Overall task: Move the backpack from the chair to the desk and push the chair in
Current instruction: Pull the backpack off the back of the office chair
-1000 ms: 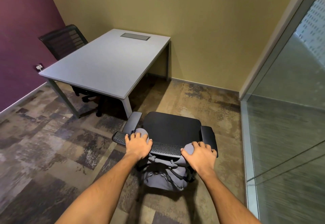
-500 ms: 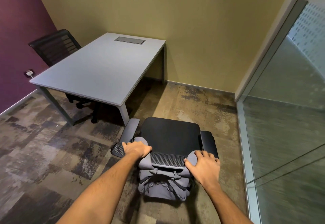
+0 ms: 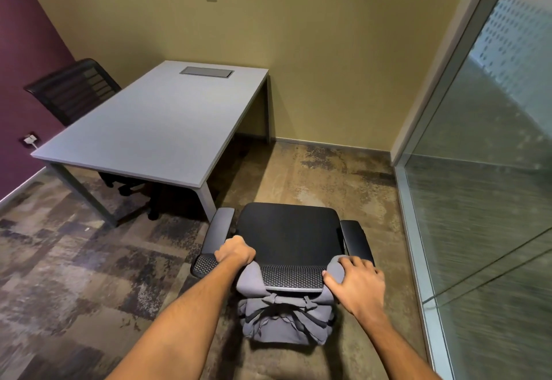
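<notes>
A grey backpack (image 3: pixel 285 321) hangs on the back of a black office chair (image 3: pixel 288 231), its two straps looped over the mesh backrest top. My left hand (image 3: pixel 234 250) is closed around the left strap at the backrest's top edge. My right hand (image 3: pixel 357 282) grips the right strap, fingers curled over it. The chair's seat holds nothing. The grey desk (image 3: pixel 155 128) stands ahead to the left, its near corner a short way from the chair's left armrest.
A second black chair (image 3: pixel 73 90) is tucked behind the desk by the purple wall (image 3: pixel 18 81). A glass partition (image 3: pixel 484 200) runs along the right. A metal cable hatch (image 3: pixel 206 71) is set in the desk's far end. Patterned carpet covers the floor.
The view has tilted and drawn back a little. Both hands have gone from resting on the straps to curling tighter around them; my left hand now forms a fist on the left strap.
</notes>
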